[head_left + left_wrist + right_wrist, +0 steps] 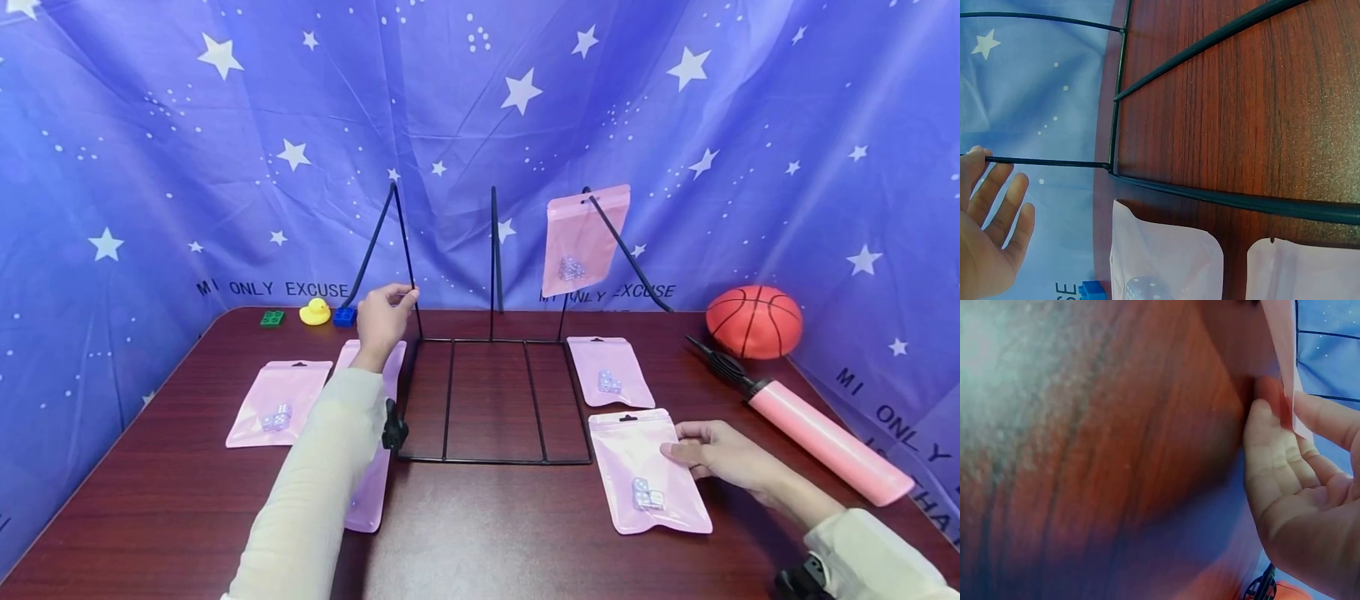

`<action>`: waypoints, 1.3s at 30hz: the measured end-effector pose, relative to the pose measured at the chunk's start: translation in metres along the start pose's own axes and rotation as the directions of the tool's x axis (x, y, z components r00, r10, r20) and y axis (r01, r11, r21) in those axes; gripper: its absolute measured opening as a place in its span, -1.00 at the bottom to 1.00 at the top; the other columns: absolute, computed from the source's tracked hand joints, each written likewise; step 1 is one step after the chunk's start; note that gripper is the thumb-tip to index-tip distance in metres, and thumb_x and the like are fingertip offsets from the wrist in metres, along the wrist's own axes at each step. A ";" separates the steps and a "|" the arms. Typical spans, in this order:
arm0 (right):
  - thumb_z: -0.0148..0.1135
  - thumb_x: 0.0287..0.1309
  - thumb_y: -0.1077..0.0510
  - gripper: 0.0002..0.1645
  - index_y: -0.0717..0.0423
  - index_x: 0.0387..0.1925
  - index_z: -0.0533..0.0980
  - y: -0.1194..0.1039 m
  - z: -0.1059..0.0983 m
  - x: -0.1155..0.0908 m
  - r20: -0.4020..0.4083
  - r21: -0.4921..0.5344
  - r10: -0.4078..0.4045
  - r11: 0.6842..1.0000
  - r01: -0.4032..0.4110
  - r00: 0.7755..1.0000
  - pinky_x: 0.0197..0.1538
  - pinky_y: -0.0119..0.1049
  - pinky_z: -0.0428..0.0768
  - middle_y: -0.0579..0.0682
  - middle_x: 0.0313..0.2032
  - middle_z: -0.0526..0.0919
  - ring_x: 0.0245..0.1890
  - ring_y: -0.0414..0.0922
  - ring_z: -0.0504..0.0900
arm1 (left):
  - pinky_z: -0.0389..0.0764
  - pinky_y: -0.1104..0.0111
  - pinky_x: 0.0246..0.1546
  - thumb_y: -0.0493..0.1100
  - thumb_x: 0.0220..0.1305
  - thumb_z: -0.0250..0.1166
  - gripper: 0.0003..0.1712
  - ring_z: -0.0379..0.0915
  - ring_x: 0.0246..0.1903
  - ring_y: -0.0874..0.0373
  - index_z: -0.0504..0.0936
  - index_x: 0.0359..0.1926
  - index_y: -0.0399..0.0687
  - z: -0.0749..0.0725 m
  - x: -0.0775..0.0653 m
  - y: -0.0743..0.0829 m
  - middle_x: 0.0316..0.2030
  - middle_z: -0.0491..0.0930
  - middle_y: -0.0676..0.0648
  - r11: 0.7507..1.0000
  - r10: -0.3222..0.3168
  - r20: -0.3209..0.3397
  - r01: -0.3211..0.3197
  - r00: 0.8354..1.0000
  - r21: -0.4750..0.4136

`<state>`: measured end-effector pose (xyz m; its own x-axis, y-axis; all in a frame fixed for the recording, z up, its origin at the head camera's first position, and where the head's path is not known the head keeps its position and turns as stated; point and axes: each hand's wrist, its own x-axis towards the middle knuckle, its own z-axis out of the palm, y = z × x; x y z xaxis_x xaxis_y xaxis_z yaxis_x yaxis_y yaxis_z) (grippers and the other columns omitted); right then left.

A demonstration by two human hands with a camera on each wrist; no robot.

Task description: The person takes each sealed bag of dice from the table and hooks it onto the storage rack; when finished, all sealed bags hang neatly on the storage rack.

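My left hand pinches the left upright of a black wire rack between thumb and fingertips. In the left wrist view the other fingers of that hand spread loosely below the wire. My right hand grips the right edge of a pink zip bag holding clear dice, its thumb on the front and fingers behind. That bag is tilted up off the table in the right wrist view. Another pink bag with dice hangs by its slot from the rack's right hook.
Behind the held bag lies another pink dice bag. One bag lies at left, another partly under the left forearm. A green brick, yellow duck, blue brick, red ball and pink pump surround the rack.
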<state>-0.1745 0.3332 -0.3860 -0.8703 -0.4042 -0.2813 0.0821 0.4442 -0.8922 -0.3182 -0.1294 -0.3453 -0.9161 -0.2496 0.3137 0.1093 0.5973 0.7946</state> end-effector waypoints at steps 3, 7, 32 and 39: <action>0.14 0.42 0.23 -0.59 0.60 0.00 0.43 0.000 0.001 -0.001 -0.049 -0.041 -0.005 0.999 0.003 0.999 -0.20 -0.30 0.64 -0.10 -0.27 0.66 -0.30 -0.28 0.63 | 0.51 0.03 0.03 -0.03 0.41 0.32 -0.68 0.68 -0.09 -0.10 0.78 0.02 -0.09 0.000 0.000 0.000 -0.14 0.77 -0.18 1.000 0.002 -0.001 -0.002 1.000 -0.001; 0.18 0.39 0.19 -0.63 0.51 -0.03 0.50 -0.001 0.002 -0.002 -0.095 -0.058 0.000 0.998 -0.006 0.995 -0.21 -0.32 0.62 -0.11 -0.29 0.64 -0.31 -0.27 0.61 | 0.51 0.04 0.03 -0.01 0.41 0.31 -0.67 0.68 -0.08 -0.09 0.77 0.03 -0.09 0.000 0.000 0.001 -0.13 0.77 -0.17 1.000 0.001 0.003 -0.001 1.000 0.004; 0.09 0.42 0.32 -0.82 0.46 -0.19 0.47 -0.032 -0.005 -0.010 -0.034 -0.091 -0.200 0.976 0.196 0.979 -0.24 -0.32 0.62 -0.17 -0.42 0.69 -0.37 -0.29 0.64 | 0.51 0.03 0.02 -0.01 0.43 0.31 -0.67 0.68 -0.09 -0.09 0.77 0.03 -0.09 -0.001 0.000 0.001 -0.14 0.77 -0.18 1.000 -0.019 0.008 0.019 1.000 0.006; 0.12 0.37 0.38 -0.93 0.27 -0.25 0.53 -0.052 -0.006 -0.013 -0.049 -0.245 -0.344 0.914 0.323 0.938 -0.29 -0.38 0.58 -0.20 -0.42 0.67 -0.38 -0.34 0.60 | 0.51 0.04 0.02 0.01 0.43 0.30 -0.66 0.67 -0.09 -0.09 0.77 0.03 -0.09 -0.001 -0.001 0.002 -0.14 0.77 -0.18 1.000 -0.025 0.017 0.025 1.000 0.004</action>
<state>-0.1698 0.3200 -0.3339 -0.8679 -0.4930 0.0604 -0.3248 0.4714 -0.8200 -0.3164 -0.1290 -0.3437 -0.9249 -0.2519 0.2848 0.0846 0.5941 0.8000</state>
